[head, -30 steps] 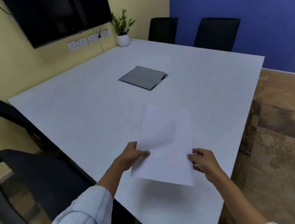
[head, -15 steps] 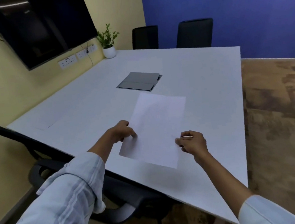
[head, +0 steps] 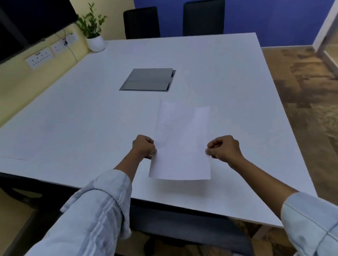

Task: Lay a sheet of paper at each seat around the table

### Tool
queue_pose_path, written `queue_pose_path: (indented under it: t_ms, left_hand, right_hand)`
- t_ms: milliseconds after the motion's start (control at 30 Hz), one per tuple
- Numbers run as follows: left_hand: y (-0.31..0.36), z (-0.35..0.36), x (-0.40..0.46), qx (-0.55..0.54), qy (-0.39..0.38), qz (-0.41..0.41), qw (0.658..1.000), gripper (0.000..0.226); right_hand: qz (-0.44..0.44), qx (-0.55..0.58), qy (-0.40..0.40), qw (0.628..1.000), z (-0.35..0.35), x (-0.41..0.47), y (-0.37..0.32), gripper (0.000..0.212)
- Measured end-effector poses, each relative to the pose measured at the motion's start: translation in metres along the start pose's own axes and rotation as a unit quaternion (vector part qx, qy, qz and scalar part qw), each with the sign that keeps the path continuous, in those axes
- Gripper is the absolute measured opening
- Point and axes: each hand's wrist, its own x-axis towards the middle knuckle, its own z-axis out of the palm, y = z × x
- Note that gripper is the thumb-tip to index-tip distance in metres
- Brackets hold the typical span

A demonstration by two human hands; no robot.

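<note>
A white sheet of paper [head: 181, 145] hangs just above the near part of the white table [head: 79, 121], its shadow under its near edge. My left hand [head: 144, 146] pinches the sheet's left edge and my right hand [head: 224, 148] pinches its right edge. The far end of the sheet looks blurred, so it may be more than one sheet. Another sheet [head: 25, 146], faint against the tabletop, lies flat near the table's left side.
A grey cable hatch [head: 148, 80] sits in the table's middle. A potted plant [head: 93, 29] stands at the far left corner. Two black chairs [head: 203, 16] stand at the far side, another chair [head: 187, 226] is tucked under the near edge. A screen hangs on the left wall.
I have moved round to face the table's near edge squarely. The sheet has come lower and flatter over the table, still held by both hands.
</note>
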Motion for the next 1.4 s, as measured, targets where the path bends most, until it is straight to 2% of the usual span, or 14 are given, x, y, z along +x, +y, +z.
queue_pose_path:
  t_ms: [267, 633, 933, 1400]
  left_hand:
    - [-0.052, -0.01, 0.08, 0.031, -0.05, -0.036, 0.998, 0.028]
    - [-0.106, 0.021, 0.135, 0.031, -0.068, -0.07, 0.995, 0.031]
    - [-0.12, 0.03, 0.145, 0.035, -0.069, -0.102, 0.992, 0.033]
    - [-0.12, 0.032, 0.144, 0.044, -0.046, -0.082, 0.995, 0.034]
  right_hand:
    - [0.089, -0.05, 0.005, 0.995, 0.074, 0.039, 0.016, 0.02]
    - [0.162, -0.096, 0.027, 0.982, 0.115, 0.063, 0.072, 0.018]
    - [0.174, -0.102, 0.037, 0.979, 0.124, 0.071, 0.083, 0.017]
    - [0.185, -0.15, -0.001, 0.971, 0.108, 0.075, 0.084, 0.01]
